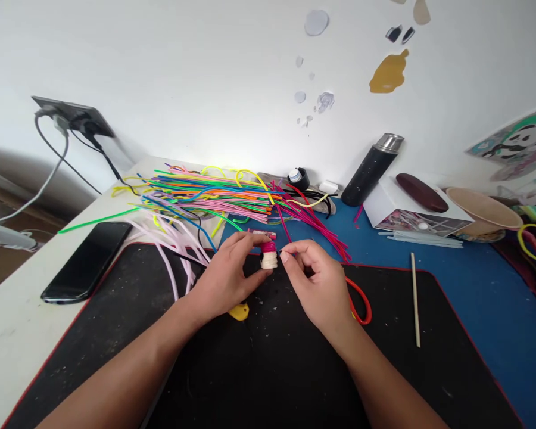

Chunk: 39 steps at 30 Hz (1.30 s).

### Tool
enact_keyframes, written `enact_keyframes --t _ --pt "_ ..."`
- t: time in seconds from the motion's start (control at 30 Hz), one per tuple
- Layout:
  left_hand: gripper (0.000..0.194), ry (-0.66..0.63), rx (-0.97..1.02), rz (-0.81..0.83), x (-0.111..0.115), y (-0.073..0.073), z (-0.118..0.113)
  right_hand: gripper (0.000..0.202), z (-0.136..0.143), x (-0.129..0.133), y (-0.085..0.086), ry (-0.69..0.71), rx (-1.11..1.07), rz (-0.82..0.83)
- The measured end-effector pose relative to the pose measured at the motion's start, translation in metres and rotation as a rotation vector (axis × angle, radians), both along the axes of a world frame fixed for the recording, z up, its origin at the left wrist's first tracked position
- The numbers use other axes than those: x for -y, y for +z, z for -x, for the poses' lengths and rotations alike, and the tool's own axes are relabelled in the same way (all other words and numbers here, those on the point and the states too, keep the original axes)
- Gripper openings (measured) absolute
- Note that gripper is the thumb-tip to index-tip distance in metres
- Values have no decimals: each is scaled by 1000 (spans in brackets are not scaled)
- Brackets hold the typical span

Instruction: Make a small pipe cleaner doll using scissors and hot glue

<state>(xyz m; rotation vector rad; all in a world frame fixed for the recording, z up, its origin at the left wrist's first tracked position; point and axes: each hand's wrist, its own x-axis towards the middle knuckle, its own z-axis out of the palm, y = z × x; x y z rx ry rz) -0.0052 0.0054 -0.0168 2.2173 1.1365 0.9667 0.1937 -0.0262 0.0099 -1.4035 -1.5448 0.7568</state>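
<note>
My left hand (226,271) grips a small coiled pipe-cleaner piece (268,260), cream below and magenta on top, between thumb and fingers. Just to its right, my right hand (315,277) is closed in a pinch. A tiny dark bit shows at its fingertips, too small to name. Both hands are over a black mat (268,363) with a red edge. Beneath my left hand a yellow piece (239,311) sticks out, mostly covered. By my right wrist lies a red-orange loop (362,302), partly hidden, perhaps a scissors handle.
A pile of coloured pipe cleaners (214,192) spreads along the wall, with magenta ones (315,223) at its right. A phone (87,262) lies left. A wooden stick (415,301) rests on the mat's right. Behind stand a black flask (370,170) and a white box (384,205).
</note>
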Motion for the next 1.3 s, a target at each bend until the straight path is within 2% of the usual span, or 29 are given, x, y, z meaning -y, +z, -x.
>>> enact_keyframes --t 0.23,0.57,0.93,1.3 --pt "40 0 13 42 1 -1 0 14 -2 3 -14 -25 -37 -16" --pt "39 3 -45 28 2 0 -1 14 -6 9 -24 -8 72 -5" --pt "40 -13 -19 78 3 -3 -2 14 -6 12 -21 -21 149 -88" --pt "40 -21 -8 95 3 -5 -2 14 -7 13 -21 -22 192 -89"
